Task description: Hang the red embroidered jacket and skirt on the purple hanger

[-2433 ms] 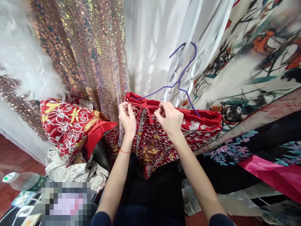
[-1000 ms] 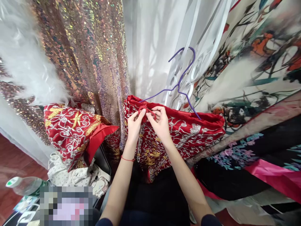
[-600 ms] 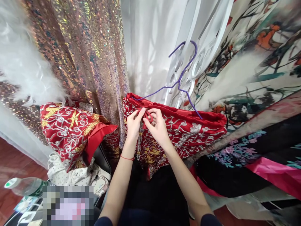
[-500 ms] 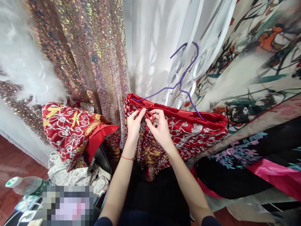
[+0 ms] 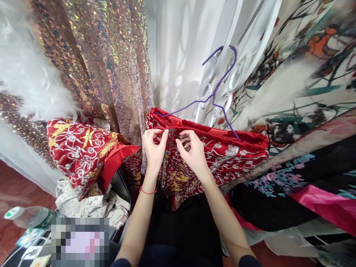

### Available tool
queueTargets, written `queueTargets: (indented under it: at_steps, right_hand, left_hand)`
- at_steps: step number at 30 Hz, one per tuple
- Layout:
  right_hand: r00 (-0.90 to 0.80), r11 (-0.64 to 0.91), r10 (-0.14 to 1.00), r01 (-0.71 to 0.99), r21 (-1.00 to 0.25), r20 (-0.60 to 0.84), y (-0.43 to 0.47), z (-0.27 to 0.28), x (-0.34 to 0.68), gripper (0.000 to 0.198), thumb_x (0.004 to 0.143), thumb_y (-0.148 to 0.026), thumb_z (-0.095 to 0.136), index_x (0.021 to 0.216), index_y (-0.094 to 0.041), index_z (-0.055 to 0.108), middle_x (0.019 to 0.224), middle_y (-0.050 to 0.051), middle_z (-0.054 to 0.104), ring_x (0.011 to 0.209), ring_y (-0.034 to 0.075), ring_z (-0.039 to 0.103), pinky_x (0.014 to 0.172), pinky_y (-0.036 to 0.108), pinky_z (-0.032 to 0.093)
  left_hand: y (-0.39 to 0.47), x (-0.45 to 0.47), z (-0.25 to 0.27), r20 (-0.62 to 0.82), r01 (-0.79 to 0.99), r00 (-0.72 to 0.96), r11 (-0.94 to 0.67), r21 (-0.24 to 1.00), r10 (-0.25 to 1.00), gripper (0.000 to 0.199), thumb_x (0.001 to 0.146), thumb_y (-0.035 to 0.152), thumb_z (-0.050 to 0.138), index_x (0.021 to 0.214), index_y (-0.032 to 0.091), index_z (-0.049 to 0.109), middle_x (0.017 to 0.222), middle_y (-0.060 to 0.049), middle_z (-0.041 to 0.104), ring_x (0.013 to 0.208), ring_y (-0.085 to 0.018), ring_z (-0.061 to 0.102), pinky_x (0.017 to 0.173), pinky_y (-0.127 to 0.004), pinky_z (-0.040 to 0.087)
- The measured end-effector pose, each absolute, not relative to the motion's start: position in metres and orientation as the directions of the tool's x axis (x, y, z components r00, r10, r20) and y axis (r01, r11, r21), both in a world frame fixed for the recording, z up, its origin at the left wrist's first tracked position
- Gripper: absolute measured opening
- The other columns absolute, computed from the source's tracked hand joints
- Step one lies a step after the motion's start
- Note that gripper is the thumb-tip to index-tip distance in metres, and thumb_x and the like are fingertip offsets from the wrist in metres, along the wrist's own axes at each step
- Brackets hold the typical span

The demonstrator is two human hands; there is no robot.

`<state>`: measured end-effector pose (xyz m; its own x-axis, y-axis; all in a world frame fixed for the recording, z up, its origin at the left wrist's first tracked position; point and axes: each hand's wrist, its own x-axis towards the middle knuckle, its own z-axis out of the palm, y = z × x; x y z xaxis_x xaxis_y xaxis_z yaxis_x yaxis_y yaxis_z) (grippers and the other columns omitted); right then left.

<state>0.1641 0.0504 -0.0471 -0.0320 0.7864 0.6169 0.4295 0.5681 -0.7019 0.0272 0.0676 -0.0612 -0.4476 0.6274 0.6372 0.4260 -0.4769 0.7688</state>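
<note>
A red skirt (image 5: 222, 148) with silver and gold embroidery hangs by its waistband from a purple hanger (image 5: 213, 97). At the waistband, my left hand (image 5: 155, 146) pinches a thin red cord (image 5: 164, 129) between thumb and fingers. The cord runs toward a small knot or tie between my hands. Just right of it is my right hand (image 5: 191, 150), fingers curled and thumb apart from them. I see nothing clearly held in it. A second red embroidered piece (image 5: 83, 152) lies to the left, its plain red lining partly showing.
Sequined fabric (image 5: 111, 66) and white feathers (image 5: 33, 63) hang on the left. Behind the hanger stands a white scrolled frame (image 5: 236, 78). Printed cloth (image 5: 300, 92) and a black flowered garment (image 5: 272, 196) are at right. A plastic bottle (image 5: 33, 217) lies lower left.
My hands have drawn apart, the left going left and the right slightly right. The red loop that was bunched between my fingers has shrunk to a small tie at the waistband.
</note>
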Motion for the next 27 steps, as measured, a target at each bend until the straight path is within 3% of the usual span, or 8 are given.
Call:
queueTargets:
  at_steps: [3, 6, 9, 12, 15, 18, 22, 27]
  right_hand:
    - [-0.076, 0.627, 0.726, 0.481, -0.613, 0.683, 0.053, -0.039, 0.157, 0.009, 0.091, -0.026, 0.052, 0.098, -0.021, 0.057, 0.095, 0.005, 0.064, 0.074, 0.014, 0.061, 0.063, 0.026, 0.049]
    - [-0.163, 0.627, 0.73, 0.547, -0.555, 0.664, 0.054, -0.025, 0.145, 0.025, 0.092, -0.028, 0.053, 0.116, -0.022, 0.057, 0.095, 0.004, 0.067, 0.069, 0.014, 0.06, 0.061, 0.027, 0.047]
    - [-0.209, 0.55, 0.774, 0.689, -0.472, 0.597, 0.054, -0.009, 0.135, 0.037, 0.091, -0.026, 0.055, 0.128, -0.023, 0.054, 0.097, 0.004, 0.071, 0.073, 0.017, 0.063, 0.06, 0.027, 0.043]
    - [-0.203, 0.456, 0.813, 0.806, -0.378, 0.546, 0.055, -0.001, 0.129, 0.028, 0.093, -0.018, 0.05, 0.117, -0.023, 0.062, 0.095, 0.005, 0.072, 0.073, 0.019, 0.065, 0.058, 0.027, 0.039]
    - [-0.148, 0.436, 0.784, 0.823, -0.365, 0.603, 0.057, -0.005, 0.13, 0.023, 0.093, -0.016, 0.05, 0.107, -0.022, 0.067, 0.096, 0.005, 0.072, 0.074, 0.018, 0.065, 0.058, 0.028, 0.038]
    - [-0.069, 0.551, 0.698, 0.687, -0.473, 0.713, 0.059, -0.013, 0.134, 0.017, 0.089, -0.018, 0.055, 0.098, -0.023, 0.067, 0.099, 0.003, 0.072, 0.083, 0.018, 0.065, 0.067, 0.028, 0.045]
    - [0.034, 0.699, 0.658, 0.346, -0.626, 0.753, 0.06, -0.019, 0.136, 0.006, 0.087, -0.022, 0.057, 0.089, -0.024, 0.064, 0.092, 0.001, 0.071, 0.082, 0.017, 0.065, 0.077, 0.031, 0.052]
    - [0.045, 0.556, 0.831, -0.056, -0.83, 0.554, 0.058, -0.025, 0.135, 0.014, 0.096, -0.038, 0.051, 0.093, -0.025, 0.056, 0.075, -0.003, 0.062, 0.055, 0.01, 0.058, 0.053, 0.024, 0.047]
  left_hand:
    - [0.055, 0.024, -0.055, 0.742, 0.572, -0.433, -0.481, 0.665, 0.511, 0.013, 0.087, 0.031, 0.067, 0.085, 0.019, 0.062, 0.103, -0.008, 0.058, 0.101, -0.019, 0.057, 0.087, -0.033, 0.047]
    - [0.043, 0.026, -0.045, 0.79, 0.57, -0.386, -0.55, 0.61, 0.476, 0.009, 0.091, 0.028, 0.061, 0.087, 0.019, 0.06, 0.106, -0.009, 0.057, 0.099, -0.018, 0.059, 0.077, -0.029, 0.05]
    - [0.032, 0.029, -0.037, 0.845, 0.602, -0.292, -0.601, 0.526, 0.447, 0.006, 0.091, 0.025, 0.059, 0.089, 0.019, 0.06, 0.101, -0.008, 0.061, 0.097, -0.018, 0.061, 0.08, -0.032, 0.052]
    - [0.022, 0.033, -0.038, 0.883, 0.653, -0.216, -0.611, 0.447, 0.416, 0.005, 0.09, 0.023, 0.06, 0.092, 0.019, 0.062, 0.101, -0.008, 0.063, 0.098, -0.02, 0.061, 0.089, -0.037, 0.051]
    - [0.013, 0.036, -0.052, 0.854, 0.613, -0.252, -0.609, 0.504, 0.454, 0.012, 0.092, 0.022, 0.057, 0.103, 0.019, 0.061, 0.103, -0.009, 0.064, 0.099, -0.02, 0.061, 0.088, -0.036, 0.051]
    - [0.007, 0.04, -0.073, 0.77, 0.513, -0.303, -0.585, 0.628, 0.562, 0.015, 0.094, 0.023, 0.054, 0.107, 0.018, 0.058, 0.101, -0.009, 0.064, 0.094, -0.018, 0.062, 0.082, -0.032, 0.051]
    - [0.007, 0.048, -0.095, 0.647, 0.405, -0.3, -0.52, 0.752, 0.701, 0.017, 0.094, 0.027, 0.054, 0.11, 0.019, 0.057, 0.106, -0.01, 0.065, 0.097, -0.019, 0.064, 0.082, -0.032, 0.053]
    - [0.021, 0.053, -0.096, 0.465, 0.182, -0.307, -0.428, 0.885, 0.831, 0.038, 0.092, 0.034, 0.06, 0.125, 0.019, 0.051, 0.129, -0.016, 0.061, 0.119, -0.025, 0.061, 0.098, -0.04, 0.051]
